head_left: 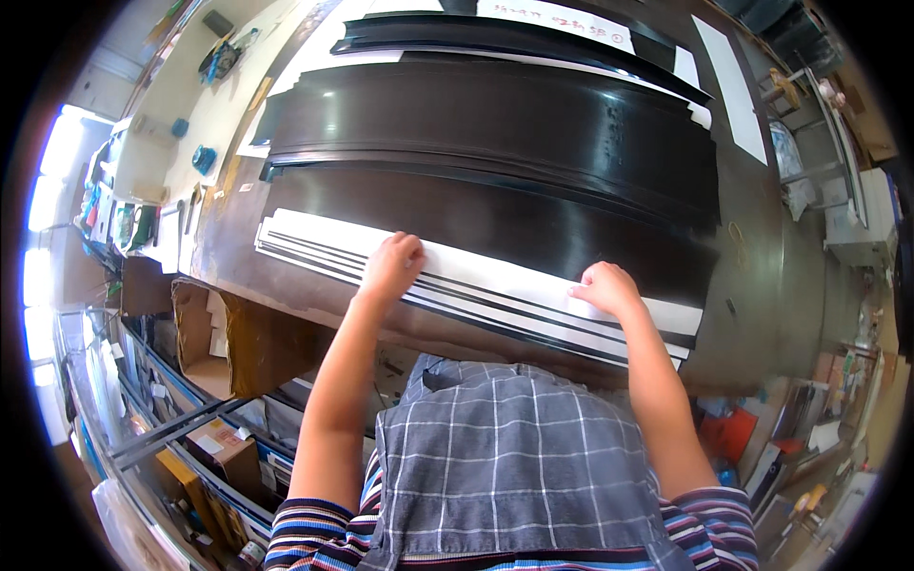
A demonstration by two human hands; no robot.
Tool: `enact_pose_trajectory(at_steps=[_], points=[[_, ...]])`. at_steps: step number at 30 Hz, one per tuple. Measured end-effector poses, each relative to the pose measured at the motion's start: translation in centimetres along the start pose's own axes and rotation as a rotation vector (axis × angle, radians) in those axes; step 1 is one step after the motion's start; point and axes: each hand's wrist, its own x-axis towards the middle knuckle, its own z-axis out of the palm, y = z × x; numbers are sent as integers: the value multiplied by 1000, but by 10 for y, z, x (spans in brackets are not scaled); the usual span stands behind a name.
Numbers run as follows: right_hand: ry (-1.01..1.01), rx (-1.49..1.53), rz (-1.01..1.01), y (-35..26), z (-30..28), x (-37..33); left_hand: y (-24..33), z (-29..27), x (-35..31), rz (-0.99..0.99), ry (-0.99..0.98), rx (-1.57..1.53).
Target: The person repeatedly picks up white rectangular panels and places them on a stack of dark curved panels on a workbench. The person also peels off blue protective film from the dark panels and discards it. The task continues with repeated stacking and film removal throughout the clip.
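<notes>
Along the near side of the table (757,305), top white strip (495,276) ran left-to-right; left hand (386,268), right hand (612,287) both pinched it, equally near.

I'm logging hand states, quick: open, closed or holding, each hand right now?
Left hand: curled closed at the white strips; firm grip can't be told.
Right hand: curled closed at the strips; firm grip can't be told.

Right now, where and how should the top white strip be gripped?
Probably pinch the top white strip along its near long edge, coming from the near side, at two spread points in line with the left hand and right hand: it lies flat, looks long and thin, and steps back from the strips beneath.
</notes>
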Motion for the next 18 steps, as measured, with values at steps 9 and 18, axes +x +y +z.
enact_pose_trajectory(at_steps=[9, 18], points=[[-118, 170, -137, 43, -10, -3, 43, 3, 14, -106, -199, 69], [-262, 127, 170, 165, -40, -36, 2, -9, 13, -178, -211, 134]])
